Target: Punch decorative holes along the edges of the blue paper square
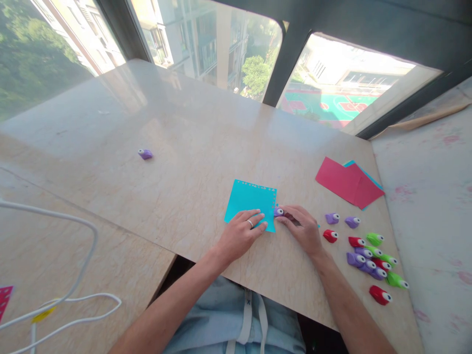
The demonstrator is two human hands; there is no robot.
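A turquoise paper square (248, 199) lies on the marble table (184, 147), with small holes punched along its top and right edges. My left hand (241, 232), a ring on one finger, lies flat on the sheet's lower part with fingers stretched out. My right hand (300, 227) is closed around a small purple paper punch (279, 212) that sits at the sheet's right edge.
Several purple, red and green punches (368, 258) lie in a cluster at the right. Red and blue sheets (348, 182) are stacked behind them. A lone purple punch (145, 154) sits far left. A white cable (73, 285) loops over the near-left table.
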